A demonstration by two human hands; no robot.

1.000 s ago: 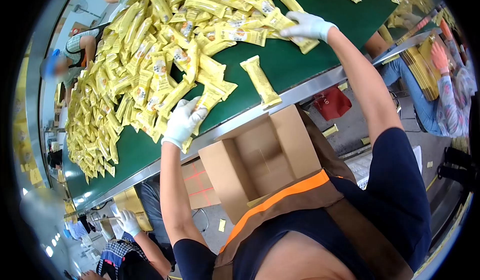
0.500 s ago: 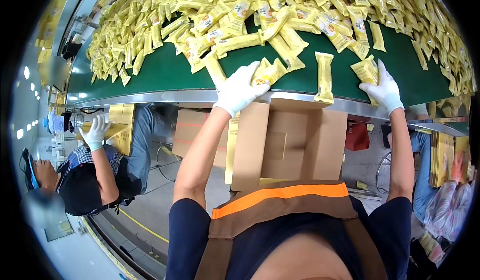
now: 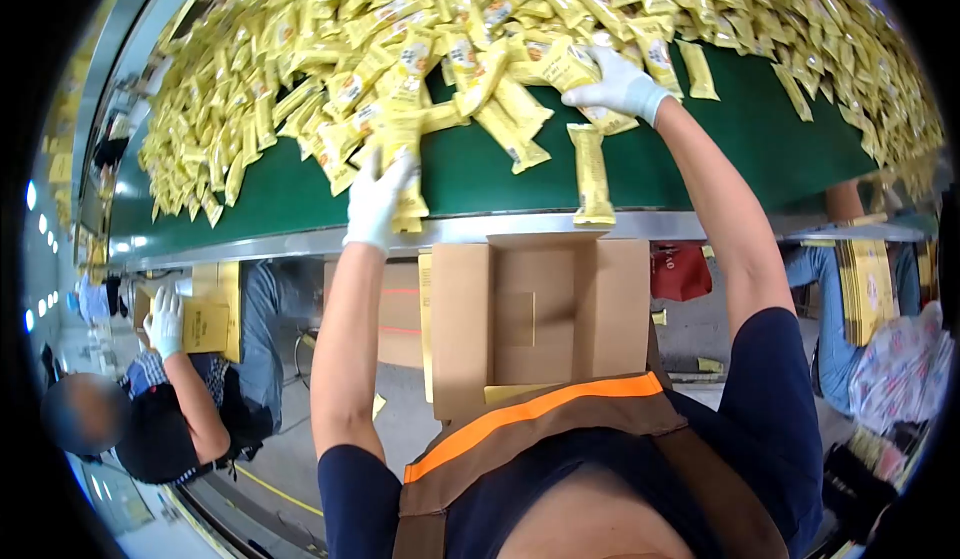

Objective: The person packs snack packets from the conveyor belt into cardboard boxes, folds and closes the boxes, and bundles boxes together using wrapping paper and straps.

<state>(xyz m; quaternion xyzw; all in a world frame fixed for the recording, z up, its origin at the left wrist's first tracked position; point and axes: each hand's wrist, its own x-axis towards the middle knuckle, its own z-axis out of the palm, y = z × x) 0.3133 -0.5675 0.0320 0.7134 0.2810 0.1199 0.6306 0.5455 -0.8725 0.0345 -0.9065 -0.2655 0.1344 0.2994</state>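
Observation:
My left hand (image 3: pixel 380 197), in a white glove, is closed around an upright yellow wrapped bar (image 3: pixel 408 174) near the front edge of the green conveyor belt (image 3: pixel 480 184). Farther out, my right hand (image 3: pixel 622 87), also gloved, grips a yellow wrapped bar (image 3: pixel 568 65) at the edge of the heap; its fingertips are partly hidden. Between the hands, a single wrapped bar (image 3: pixel 592 174) lies across the belt's front edge. Below it, against my apron, an open cardboard box (image 3: pixel 460 334) stands with its flaps spread and its inner bottom showing.
A large heap of wrapped bars (image 3: pixel 330 59) covers the far belt. The metal rail (image 3: pixel 450 231) borders the near side. A co-worker's gloved hand (image 3: pixel 165 321) rests by a yellow carton (image 3: pixel 205 327) at left. A red bag (image 3: pixel 680 271) and folded yellow cartons (image 3: pixel 866 289) are at right.
My left hand has shifted left along the belt. My right hand has moved left and away from me, from the belt's front edge to the heap. The view has shifted slightly.

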